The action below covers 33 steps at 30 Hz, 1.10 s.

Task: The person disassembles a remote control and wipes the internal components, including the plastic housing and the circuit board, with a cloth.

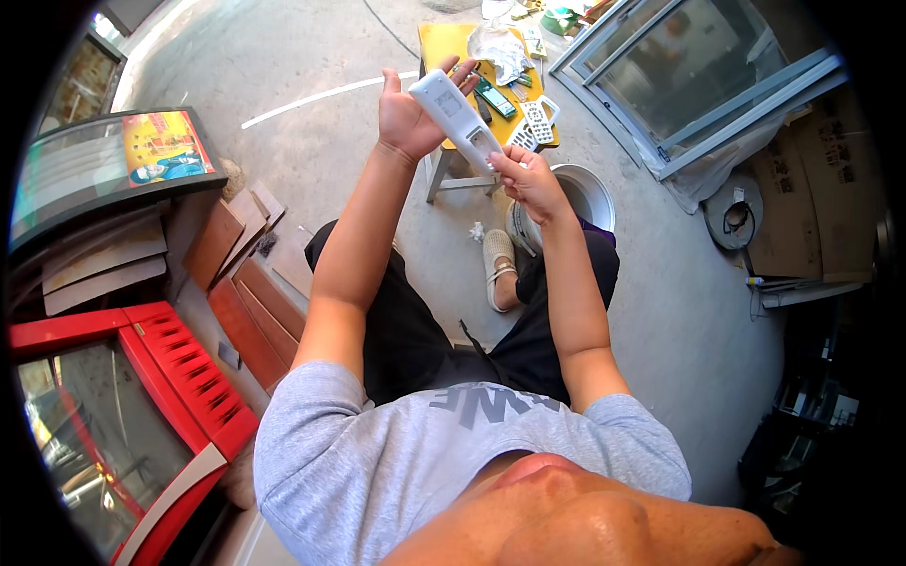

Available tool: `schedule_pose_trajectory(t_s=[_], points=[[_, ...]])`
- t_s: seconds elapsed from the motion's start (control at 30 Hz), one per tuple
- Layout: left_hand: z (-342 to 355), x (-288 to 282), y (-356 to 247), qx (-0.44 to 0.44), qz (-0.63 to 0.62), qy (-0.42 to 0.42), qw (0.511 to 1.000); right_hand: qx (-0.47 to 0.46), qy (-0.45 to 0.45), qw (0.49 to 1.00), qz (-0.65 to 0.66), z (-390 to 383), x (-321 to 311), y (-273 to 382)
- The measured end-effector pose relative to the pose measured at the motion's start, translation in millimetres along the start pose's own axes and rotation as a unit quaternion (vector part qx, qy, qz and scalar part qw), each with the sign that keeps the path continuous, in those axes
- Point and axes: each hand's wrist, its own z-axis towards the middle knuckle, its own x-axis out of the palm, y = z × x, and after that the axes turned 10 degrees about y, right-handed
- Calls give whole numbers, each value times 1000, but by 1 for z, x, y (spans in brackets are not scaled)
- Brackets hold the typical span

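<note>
A white remote control (451, 108) is held up over the near side of a small yellow table (440, 40), back face toward me, with the battery bay showing at its lower end. My right hand (536, 189) pinches that lower end between thumb and fingers. Behind the upper end, my left hand (404, 124) is open, palm up, thumb and fingers stretched apart; its contact with the remote is partly hidden. On the table lie a green circuit board (494, 97), a white rubber keypad (537, 122) and a crumpled white plastic bag (498, 55).
A white bucket (596, 193) stands by my right knee. Red-framed glass cabinet (193, 377) and brown boards (247, 316) are at the left. Framed glass panels (694, 80) lean at the far right, near cardboard (802, 198) and a round grey disc (733, 217).
</note>
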Motion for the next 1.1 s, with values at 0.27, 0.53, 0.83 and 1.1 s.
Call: schedule_pose_trajectory(t_s=[0.27, 0.53, 0.83, 1.1], points=[[-6, 4, -2, -4, -26, 5, 1000, -42, 118, 991, 52, -6, 16, 0], [-22, 26, -51, 48, 612, -227, 757, -129, 194, 852, 469, -44, -17, -12], [-176, 131, 55, -367, 863, 149, 314, -114, 331, 716, 604, -64, -9, -37], [-158, 44, -28, -191, 977, -76, 59, -103, 285, 779, 549, -94, -13, -32]])
